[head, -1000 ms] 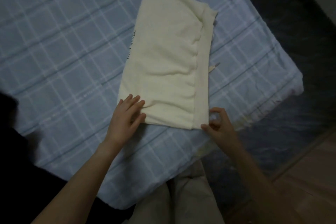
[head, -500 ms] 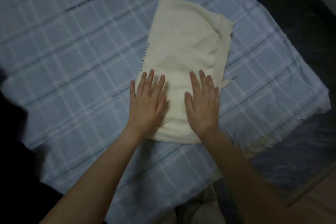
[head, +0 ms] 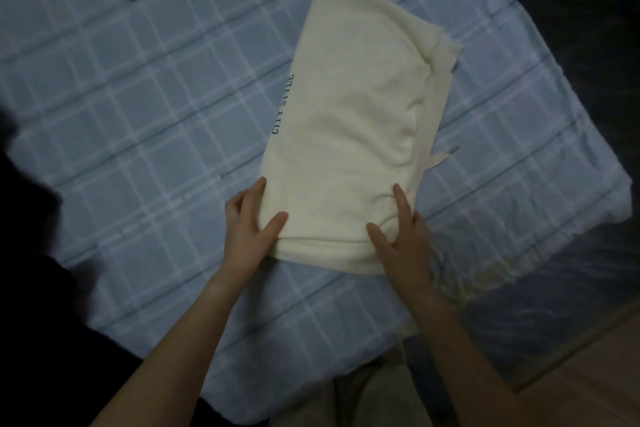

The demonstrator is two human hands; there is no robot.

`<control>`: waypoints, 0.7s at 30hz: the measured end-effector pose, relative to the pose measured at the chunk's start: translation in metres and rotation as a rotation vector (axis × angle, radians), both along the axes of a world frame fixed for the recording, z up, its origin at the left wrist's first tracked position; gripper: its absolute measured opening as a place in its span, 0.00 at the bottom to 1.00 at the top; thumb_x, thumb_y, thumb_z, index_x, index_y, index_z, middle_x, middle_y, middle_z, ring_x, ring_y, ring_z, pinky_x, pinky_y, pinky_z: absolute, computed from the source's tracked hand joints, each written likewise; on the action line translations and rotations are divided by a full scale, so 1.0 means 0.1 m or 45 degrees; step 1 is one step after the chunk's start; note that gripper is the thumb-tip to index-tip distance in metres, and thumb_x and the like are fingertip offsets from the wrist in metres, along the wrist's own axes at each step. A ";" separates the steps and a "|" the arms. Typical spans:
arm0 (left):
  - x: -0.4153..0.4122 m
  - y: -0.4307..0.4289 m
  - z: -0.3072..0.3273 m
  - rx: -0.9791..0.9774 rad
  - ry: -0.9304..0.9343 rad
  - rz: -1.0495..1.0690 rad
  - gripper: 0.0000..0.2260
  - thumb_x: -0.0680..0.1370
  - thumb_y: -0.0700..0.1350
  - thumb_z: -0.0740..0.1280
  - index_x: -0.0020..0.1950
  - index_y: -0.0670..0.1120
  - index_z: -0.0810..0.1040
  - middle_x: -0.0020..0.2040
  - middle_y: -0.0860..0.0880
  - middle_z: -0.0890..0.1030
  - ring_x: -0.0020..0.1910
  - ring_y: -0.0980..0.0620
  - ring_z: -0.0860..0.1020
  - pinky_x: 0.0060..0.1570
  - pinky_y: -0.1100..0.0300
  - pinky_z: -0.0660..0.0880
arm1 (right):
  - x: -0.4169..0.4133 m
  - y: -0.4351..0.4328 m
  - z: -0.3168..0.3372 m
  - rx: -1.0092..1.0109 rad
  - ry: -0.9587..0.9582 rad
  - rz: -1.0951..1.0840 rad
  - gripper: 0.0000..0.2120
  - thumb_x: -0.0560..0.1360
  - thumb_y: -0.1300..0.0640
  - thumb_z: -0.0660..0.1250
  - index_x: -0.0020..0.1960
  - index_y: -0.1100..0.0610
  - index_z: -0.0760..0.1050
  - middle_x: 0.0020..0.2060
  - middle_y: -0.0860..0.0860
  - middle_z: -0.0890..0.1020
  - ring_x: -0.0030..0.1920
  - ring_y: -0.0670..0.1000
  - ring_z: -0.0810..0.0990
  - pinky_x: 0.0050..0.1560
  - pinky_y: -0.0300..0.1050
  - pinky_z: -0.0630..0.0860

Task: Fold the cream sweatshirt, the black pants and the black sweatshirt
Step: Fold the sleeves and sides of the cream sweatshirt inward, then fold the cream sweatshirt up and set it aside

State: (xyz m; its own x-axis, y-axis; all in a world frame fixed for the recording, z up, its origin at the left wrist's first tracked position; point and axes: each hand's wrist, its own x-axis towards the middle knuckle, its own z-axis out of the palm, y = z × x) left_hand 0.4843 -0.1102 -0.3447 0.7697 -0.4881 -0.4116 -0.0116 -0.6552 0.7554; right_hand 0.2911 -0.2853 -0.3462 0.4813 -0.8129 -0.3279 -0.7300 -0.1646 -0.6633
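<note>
Head view: left hand [head: 247, 232] and right hand [head: 403, 239] gripped near corners of the cream sweatshirt [head: 346, 114], likely to fold it over.

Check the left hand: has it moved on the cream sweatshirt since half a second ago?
Yes. The left hand slid off the top of the cream sweatshirt to its near left corner, thumb on top.

A blue checked bedspread [head: 138, 97] in dim light, near wooden floor [head: 595, 392].
</note>
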 end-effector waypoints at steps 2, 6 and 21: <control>0.01 0.08 0.07 -0.012 0.043 -0.065 0.32 0.73 0.52 0.73 0.74 0.59 0.65 0.71 0.54 0.66 0.64 0.65 0.64 0.67 0.61 0.62 | -0.07 -0.04 0.09 0.275 -0.192 0.015 0.38 0.72 0.43 0.71 0.75 0.32 0.55 0.69 0.46 0.68 0.66 0.47 0.68 0.65 0.46 0.68; 0.10 0.13 0.24 -0.116 0.327 -0.109 0.32 0.73 0.46 0.76 0.73 0.60 0.67 0.72 0.59 0.70 0.67 0.58 0.70 0.67 0.58 0.69 | -0.16 -0.05 0.19 0.532 -0.292 0.150 0.44 0.73 0.56 0.74 0.78 0.39 0.50 0.69 0.27 0.58 0.64 0.22 0.60 0.62 0.21 0.60; -0.85 0.49 0.65 -0.060 0.552 -0.134 0.33 0.67 0.40 0.80 0.68 0.56 0.72 0.59 0.47 0.80 0.52 0.55 0.81 0.45 0.65 0.78 | -1.09 0.07 0.69 0.641 -0.181 0.146 0.38 0.69 0.64 0.77 0.74 0.45 0.66 0.64 0.32 0.67 0.59 0.23 0.67 0.62 0.27 0.68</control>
